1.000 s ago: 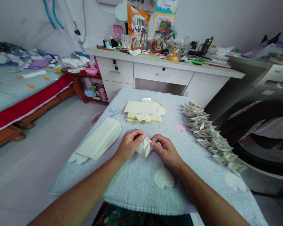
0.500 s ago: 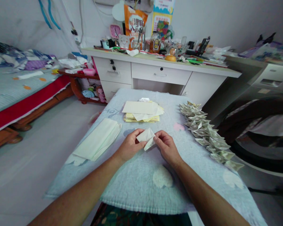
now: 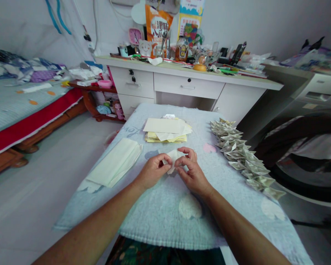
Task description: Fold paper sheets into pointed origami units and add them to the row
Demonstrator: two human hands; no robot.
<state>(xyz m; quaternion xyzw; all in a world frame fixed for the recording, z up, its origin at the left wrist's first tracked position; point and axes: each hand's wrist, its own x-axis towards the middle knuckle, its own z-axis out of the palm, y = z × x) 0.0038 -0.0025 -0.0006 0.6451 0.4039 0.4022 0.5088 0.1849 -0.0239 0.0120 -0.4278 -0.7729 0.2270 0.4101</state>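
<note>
Between my hands, over the middle of the cloth-covered table, is a small piece of folded pale paper. My left hand pinches its left side between thumb and fingers. On its right side, my right hand grips the paper with thumb and index finger, the other fingers curled above. The fingers hide part of the folds. To the left lies a stack of pale paper strips. Beyond my hands sits a pile of cream and yellow paper sheets.
Rows of folded pointed paper pieces run along the table's right side. Behind the table stands a white desk crowded with small items. A washing machine is at the right, a bed at the left.
The folded paper has been turned and now looks narrower between my hands. My right hand's fingers have lifted and arched over its upper edge; my left fingers have curled in more.
</note>
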